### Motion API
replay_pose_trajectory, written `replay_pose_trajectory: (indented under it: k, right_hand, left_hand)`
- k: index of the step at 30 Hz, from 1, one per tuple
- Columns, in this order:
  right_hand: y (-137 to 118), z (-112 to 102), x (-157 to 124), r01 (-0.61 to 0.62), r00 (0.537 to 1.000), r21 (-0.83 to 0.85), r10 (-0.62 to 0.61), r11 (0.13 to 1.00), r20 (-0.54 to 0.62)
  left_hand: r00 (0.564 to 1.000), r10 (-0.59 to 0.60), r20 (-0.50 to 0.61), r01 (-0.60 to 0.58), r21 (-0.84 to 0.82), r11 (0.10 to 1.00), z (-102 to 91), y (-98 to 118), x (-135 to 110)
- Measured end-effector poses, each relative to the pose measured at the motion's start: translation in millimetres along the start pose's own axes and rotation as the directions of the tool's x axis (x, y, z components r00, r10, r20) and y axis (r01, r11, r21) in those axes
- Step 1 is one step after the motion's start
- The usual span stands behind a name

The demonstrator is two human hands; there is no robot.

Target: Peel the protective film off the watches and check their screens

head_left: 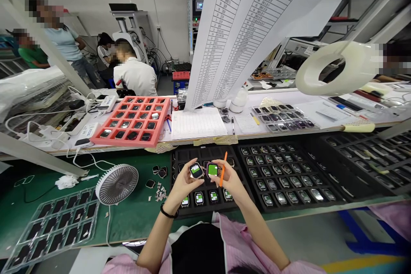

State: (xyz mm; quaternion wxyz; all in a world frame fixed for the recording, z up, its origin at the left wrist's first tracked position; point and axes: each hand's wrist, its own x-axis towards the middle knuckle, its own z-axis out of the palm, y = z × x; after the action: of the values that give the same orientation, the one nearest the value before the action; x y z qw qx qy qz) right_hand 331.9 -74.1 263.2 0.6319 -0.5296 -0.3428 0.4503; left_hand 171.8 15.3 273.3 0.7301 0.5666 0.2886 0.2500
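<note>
My left hand (pixel 185 183) is closed round the edges of a smartwatch body (pixel 195 170), whose lit screen shows green and white. Close beside it, my right hand (pixel 229 177) grips a second smartwatch body (pixel 212 170) with a mostly green screen. An orange pen-like stick (pixel 224 169) also sits upright between the fingers of my right hand. Both hands are above a black foam tray (pixel 195 153), where several watch bodies with lit screens, such as one watch (pixel 199 198), rest in slots. My hands partly hide the tray's middle.
Another black tray (pixel 250 188) of watches lies to the right. Left are a small fan (pixel 117 184), loose watches (pixel 160 171), small metal pieces (pixel 159 192) and a clear tray (pixel 61 222). A red tray (pixel 152 137) stands on the shelf. Paper sheets (pixel 231 30) and a tape roll (pixel 303 72) hang ahead.
</note>
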Motion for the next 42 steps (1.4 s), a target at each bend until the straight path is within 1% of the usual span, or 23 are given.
replay_pose_trajectory:
  k: [2, 4, 9, 14, 17, 19, 21, 22, 25, 28, 33, 38, 42]
  right_hand:
    - [-1, 2, 1, 0.004, 1.0, -0.013, -0.004, 1.0, -0.027]
    - [-4, 3, 1, -0.006, 1.0, -0.02, 0.006, 1.0, -0.028]
    - [-9, 5, 0, -0.028, 0.999, 0.016, 0.029, 0.999, -0.034]
    - [-11, 4, -2, -0.034, 0.998, 0.033, 0.036, 0.999, -0.052]
    - [-10, 3, -2, -0.042, 0.998, 0.04, 0.043, 0.998, -0.036]
    - [-10, 2, -3, -0.04, 0.999, 0.047, 0.041, 0.998, -0.029]
    - [-10, 3, -3, -0.041, 0.999, 0.043, 0.043, 0.998, -0.033]
    - [-10, 4, -3, -0.045, 0.998, 0.034, 0.047, 0.998, -0.033]
    - [-10, 6, -2, -0.052, 0.998, 0.008, 0.052, 0.999, -0.026]
    - [-11, 7, -1, -0.036, 0.999, -0.001, 0.036, 0.999, -0.035]
    - [-13, 7, -3, -0.01, 0.999, -0.024, 0.009, 1.0, -0.046]
    - [-9, 8, -2, 0.024, 0.996, -0.102, -0.033, 0.995, -0.078]
    - [-7, 9, -1, 0.027, 0.995, -0.128, -0.039, 0.991, -0.092]
  left_hand:
    - [1.0, 0.014, 0.002, -0.014, 0.0, 1.0, 0.0, -1, 0]
    - [1.0, 0.026, -0.006, -0.026, 0.008, 1.0, 0.2, -1, 0]
    - [0.996, 0.065, -0.054, -0.063, 0.04, 0.997, 0.7, 1, -1]
    - [0.992, 0.109, -0.064, -0.105, 0.062, 0.993, 0.2, -3, 1]
    - [0.989, 0.135, -0.059, -0.128, 0.108, 0.986, 0.3, -2, 0]
    - [0.986, 0.161, -0.049, -0.151, 0.169, 0.974, 1.8, 4, -3]
    - [0.979, 0.201, -0.011, -0.191, 0.269, 0.944, 4.5, 12, -5]
    - [0.973, 0.229, 0.026, -0.225, 0.327, 0.918, 6.1, 17, -6]
    - [0.933, 0.327, 0.15, -0.359, 0.467, 0.809, 9.7, 28, -6]
    - [0.898, 0.389, 0.203, -0.435, 0.536, 0.724, 9.4, 29, -4]
    - [0.889, 0.391, 0.238, -0.451, 0.6, 0.661, 7.8, 24, -3]
    - [0.884, 0.394, 0.251, -0.452, 0.679, 0.579, 14.1, 20, -2]
    - [0.888, 0.396, 0.233, -0.438, 0.689, 0.578, 17.9, 15, -1]
